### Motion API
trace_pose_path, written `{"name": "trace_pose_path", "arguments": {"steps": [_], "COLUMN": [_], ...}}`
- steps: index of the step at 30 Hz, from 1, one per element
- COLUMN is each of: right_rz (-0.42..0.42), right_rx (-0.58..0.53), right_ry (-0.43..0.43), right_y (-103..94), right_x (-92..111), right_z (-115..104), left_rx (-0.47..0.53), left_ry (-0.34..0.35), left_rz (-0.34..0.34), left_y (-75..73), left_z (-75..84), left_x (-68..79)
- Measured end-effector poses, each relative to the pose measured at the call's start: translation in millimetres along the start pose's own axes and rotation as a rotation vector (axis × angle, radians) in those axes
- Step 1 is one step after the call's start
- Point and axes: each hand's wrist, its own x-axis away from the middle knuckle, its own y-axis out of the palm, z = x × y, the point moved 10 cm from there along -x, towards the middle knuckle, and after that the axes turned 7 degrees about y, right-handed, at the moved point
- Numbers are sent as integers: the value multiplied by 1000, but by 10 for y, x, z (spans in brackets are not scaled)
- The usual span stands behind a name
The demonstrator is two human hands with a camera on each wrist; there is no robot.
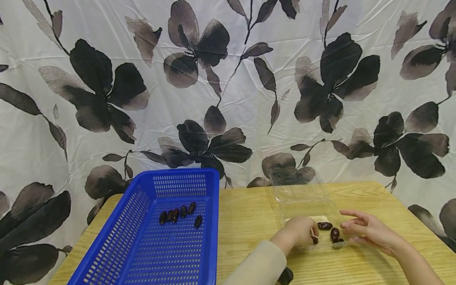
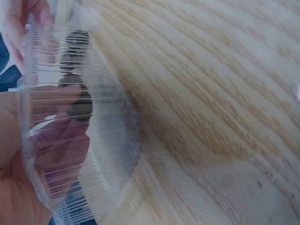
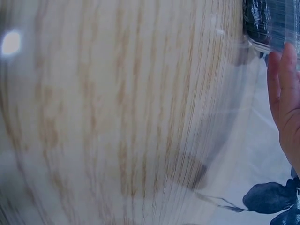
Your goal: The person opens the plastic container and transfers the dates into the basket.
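Observation:
A clear plastic clamshell box (image 1: 303, 194) stands on the table with its lid raised; dark brown dates (image 1: 324, 226) lie inside. My left hand (image 1: 299, 232) reaches into the box, fingers bent down around a date (image 1: 314, 240) at its near left. Through the ribbed wall in the left wrist view, the fingers (image 2: 61, 140) meet that date (image 2: 80, 105). At the box's right side is my right hand (image 1: 374, 233), its fingers fairly straight and against the plastic. Another date (image 1: 335, 234) sits between the two hands.
A blue perforated basket (image 1: 213, 237) stands on the left of the wooden table (image 1: 246, 221), with several dates (image 1: 183, 211) toward its far end. Behind the table hangs a white cloth (image 1: 270, 23) with dark flowers.

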Motion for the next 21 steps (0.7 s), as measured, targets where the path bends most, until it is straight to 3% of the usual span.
{"name": "trace_pose_path", "arguments": {"steps": [3, 7, 10, 12, 16, 21], "right_rz": [13, 24, 24, 23, 29, 50], "right_rx": [11, 13, 11, 11, 15, 34], "right_ry": [12, 26, 23, 20, 25, 41], "right_y": [-8, -13, -11, -13, -24, -52], "right_x": [-5, -7, -4, -1, -1, 0], "right_z": [8, 14, 11, 8, 16, 28], "left_rx": [231, 745, 1034, 1123, 1212, 1233], "left_ry": [-45, -176, -267, -311, -366, -347], "left_rz": [104, 266, 322, 332, 328, 303], "left_y": [-90, -186, -212, -240, -327, -534], "left_z": [-70, -258, -376, -438, -543, -611], "left_x": [26, 105, 164, 190, 241, 304]}}
